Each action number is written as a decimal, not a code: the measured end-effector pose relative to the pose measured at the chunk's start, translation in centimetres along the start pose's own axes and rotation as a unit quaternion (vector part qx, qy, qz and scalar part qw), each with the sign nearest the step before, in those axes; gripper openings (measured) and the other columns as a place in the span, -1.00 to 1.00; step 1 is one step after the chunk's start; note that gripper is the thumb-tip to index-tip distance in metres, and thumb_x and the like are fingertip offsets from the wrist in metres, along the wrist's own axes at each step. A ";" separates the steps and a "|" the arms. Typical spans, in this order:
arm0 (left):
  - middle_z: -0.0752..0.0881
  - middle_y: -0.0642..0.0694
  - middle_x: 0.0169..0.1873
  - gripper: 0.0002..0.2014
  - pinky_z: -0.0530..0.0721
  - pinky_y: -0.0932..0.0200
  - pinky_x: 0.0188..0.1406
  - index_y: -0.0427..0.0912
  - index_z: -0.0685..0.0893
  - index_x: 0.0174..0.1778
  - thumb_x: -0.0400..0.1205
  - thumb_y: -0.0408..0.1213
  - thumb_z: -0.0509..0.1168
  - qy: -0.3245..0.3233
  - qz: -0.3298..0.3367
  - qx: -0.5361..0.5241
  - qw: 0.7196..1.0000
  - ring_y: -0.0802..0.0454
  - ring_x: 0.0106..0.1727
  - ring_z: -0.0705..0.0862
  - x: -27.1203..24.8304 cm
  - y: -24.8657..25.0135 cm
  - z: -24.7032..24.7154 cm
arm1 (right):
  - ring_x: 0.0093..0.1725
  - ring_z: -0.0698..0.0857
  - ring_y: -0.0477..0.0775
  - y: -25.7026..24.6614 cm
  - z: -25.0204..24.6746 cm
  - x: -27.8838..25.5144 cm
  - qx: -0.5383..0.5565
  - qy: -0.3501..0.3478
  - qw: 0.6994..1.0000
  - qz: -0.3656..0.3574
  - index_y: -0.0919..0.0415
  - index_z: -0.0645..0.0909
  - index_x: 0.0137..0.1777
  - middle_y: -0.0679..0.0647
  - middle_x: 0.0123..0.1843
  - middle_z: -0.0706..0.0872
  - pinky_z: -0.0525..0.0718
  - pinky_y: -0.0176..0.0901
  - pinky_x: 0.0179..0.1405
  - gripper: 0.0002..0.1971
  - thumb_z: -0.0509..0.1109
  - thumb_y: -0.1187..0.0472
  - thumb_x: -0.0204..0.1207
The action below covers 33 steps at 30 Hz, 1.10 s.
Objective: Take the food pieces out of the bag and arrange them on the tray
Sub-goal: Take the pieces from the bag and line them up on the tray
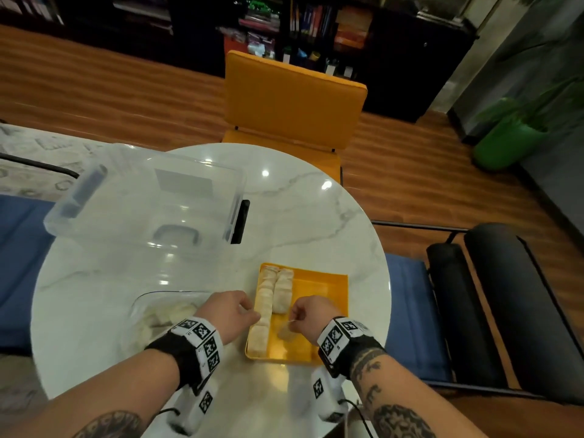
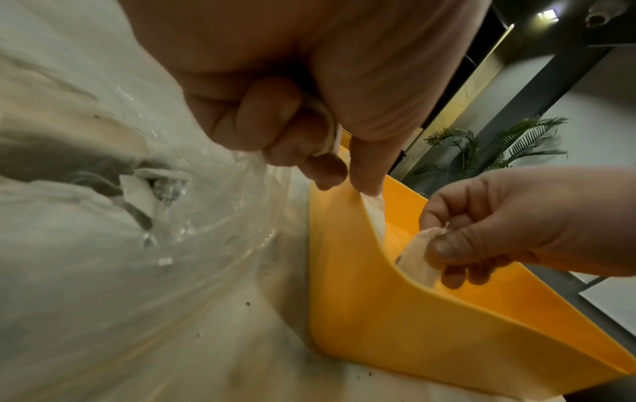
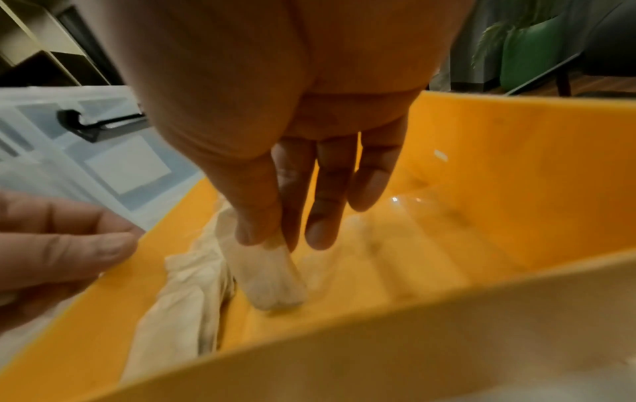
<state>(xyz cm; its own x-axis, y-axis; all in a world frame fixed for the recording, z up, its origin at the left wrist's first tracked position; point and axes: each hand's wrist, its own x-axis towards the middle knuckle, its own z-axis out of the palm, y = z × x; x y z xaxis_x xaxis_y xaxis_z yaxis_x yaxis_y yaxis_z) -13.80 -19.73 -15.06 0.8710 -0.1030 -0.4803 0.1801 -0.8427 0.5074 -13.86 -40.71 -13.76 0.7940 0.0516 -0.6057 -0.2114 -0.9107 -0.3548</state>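
Observation:
A yellow tray (image 1: 319, 289) lies on the white marble table (image 1: 300, 216), with two rows of pale food pieces (image 1: 273, 295) along its left side. My right hand (image 1: 292, 322) pinches one pale piece (image 3: 268, 274) between thumb and forefinger, its lower end touching the tray floor beside the rows. My left hand (image 2: 344, 176) is at the tray's left rim (image 2: 340, 244), fingers curled, with a thin pale strip (image 2: 328, 130) tucked between them. Left of it lies the clear plastic bag (image 1: 164, 311) holding more pieces.
A large clear plastic box (image 1: 142, 197) with black latches stands at the back left of the table. A yellow chair (image 1: 294, 102) is behind the table. A dark framed seat (image 1: 493, 298) is on the right. The round table edge curves close to the tray's right side.

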 end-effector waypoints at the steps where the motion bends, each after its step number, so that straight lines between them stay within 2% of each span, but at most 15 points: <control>1: 0.66 0.09 -0.15 -0.74 0.56 0.22 -0.08 0.11 0.72 0.03 0.52 0.12 0.41 -0.003 0.000 0.006 1.000 0.11 -0.05 0.64 0.1 0.1 0.0 | -0.10 0.74 -0.01 -0.2 0.1 0.5 0.002 0.000 1.000 0.006 -0.08 0.63 -0.27 -0.09 -0.13 0.77 0.75 -0.12 -0.08 -0.86 0.56 0.03 0.39; 6: 0.66 0.10 -0.17 -0.74 0.67 0.15 0.04 0.14 0.72 0.00 0.48 0.14 0.44 -0.014 -0.008 -0.007 1.000 0.07 0.01 0.70 0.6 -0.3 0.1 | -0.10 0.69 -0.02 -1.0 -0.6 2.9 0.010 0.037 0.999 0.009 -0.09 0.61 -0.27 -0.11 -0.13 0.73 0.57 -0.22 -0.21 -0.84 0.54 0.07 0.47; 10: 0.66 0.12 -0.17 -0.74 0.67 0.17 0.02 0.18 0.72 -0.01 0.46 0.16 0.45 -0.014 -0.012 -0.018 1.000 0.11 -0.03 0.68 0.6 -0.6 0.2 | -0.10 0.71 0.01 -1.6 -1.1 4.2 0.017 0.049 0.999 0.000 -0.06 0.58 -0.29 -0.05 -0.11 0.77 0.58 -0.19 -0.16 -0.81 0.55 0.10 0.45; 18: 0.69 0.15 -0.16 -0.78 0.71 0.13 0.01 0.22 0.66 -0.10 0.45 0.16 0.48 -0.027 -0.028 -0.052 0.998 0.15 -0.08 0.69 0.7 -0.7 0.2 | -0.18 0.66 0.00 -1.8 -0.7 4.9 0.017 0.056 0.998 0.028 -0.03 0.57 -0.27 -0.05 -0.15 0.73 0.51 -0.22 -0.30 -0.80 0.57 0.11 0.43; 22: 0.66 0.17 -0.18 -0.78 0.71 0.14 0.03 0.21 0.67 -0.08 0.46 0.16 0.47 -0.024 -0.023 -0.047 0.998 0.16 -0.07 0.69 0.6 -0.6 0.1 | -0.29 0.59 -0.10 -1.7 -1.0 4.6 0.029 0.068 0.997 0.034 0.00 0.55 -0.23 -0.08 -0.22 0.67 0.44 -0.28 -0.44 -0.79 0.58 0.11 0.43; 26: 0.67 0.16 -0.20 -0.80 0.70 0.13 0.02 0.20 0.67 -0.04 0.53 0.18 0.40 -0.026 -0.008 -0.051 0.998 0.16 -0.08 0.68 0.1 -0.3 -0.4 | -0.26 0.59 -0.08 -1.6 -1.5 3.1 0.045 0.069 0.996 0.038 0.00 0.54 -0.16 -0.07 -0.20 0.66 0.42 -0.28 -0.43 -0.74 0.61 0.06 0.40; 28: 0.70 0.11 -0.24 -0.81 0.69 0.13 -0.04 0.18 0.68 -0.05 0.60 0.17 0.33 -0.015 -0.005 -0.080 0.997 0.14 -0.12 0.70 -0.1 -0.2 -1.0 | -0.22 0.63 -0.04 -1.6 -1.1 2.0 0.048 0.066 0.996 0.035 -0.02 0.54 -0.17 -0.07 -0.18 0.69 0.50 -0.25 -0.39 -0.76 0.59 0.02 0.42; 30: 0.74 0.06 -0.31 -0.78 0.65 0.15 -0.16 0.10 0.70 -0.07 0.67 0.12 0.26 -0.012 -0.005 -0.142 0.990 0.10 -0.22 0.72 -0.3 0.0 -1.6 | -0.16 0.67 -0.03 -1.5 -0.2 0.5 0.053 0.053 0.997 0.015 -0.04 0.56 -0.18 -0.09 -0.16 0.70 0.65 -0.17 -0.24 -0.80 0.54 -0.04 0.44; 33: 0.74 -0.03 -0.35 -0.75 0.54 0.22 -0.45 -0.07 0.74 -0.04 0.71 -0.02 0.23 -0.018 -0.020 -0.277 0.960 0.08 -0.47 0.59 -0.9 0.6 -2.7 | -0.06 0.69 -0.04 -1.4 1.6 -2.4 0.042 -0.004 0.999 -0.023 -0.06 0.64 -0.06 -0.12 -0.07 0.73 0.66 -0.18 -0.07 -0.78 0.46 -0.16 0.47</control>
<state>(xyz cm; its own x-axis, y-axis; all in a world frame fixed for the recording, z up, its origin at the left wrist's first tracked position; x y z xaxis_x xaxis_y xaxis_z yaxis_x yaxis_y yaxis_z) -13.20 -18.68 -12.39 0.8436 -0.1034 -0.5270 0.4376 -0.4364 0.7861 -16.37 -38.95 -12.98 0.7990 0.0968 -0.5935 -0.2223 -0.8694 -0.4412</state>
